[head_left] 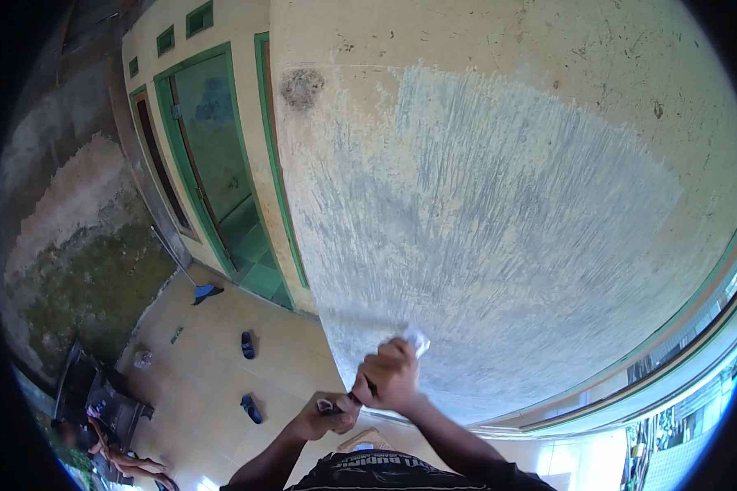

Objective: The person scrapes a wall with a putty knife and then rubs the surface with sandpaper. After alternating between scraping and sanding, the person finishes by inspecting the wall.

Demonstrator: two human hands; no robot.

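My right hand (389,378) is closed around the dark handle of a scraping tool (415,340), whose pale blade end rests against the cream wall (499,213). My left hand (329,415) sits just below and to the left, fingers curled around the lower end of the same handle. The wall in front of me bears a large patch of grey vertical scrape marks, and the blade touches its lower left edge.
A green-framed door (213,164) stands at the left. On the tiled floor (213,368) lie blue sandals (248,344), a broom (198,288) and small litter. A person sits at the lower left (127,462). A window frame (696,335) runs along the right.
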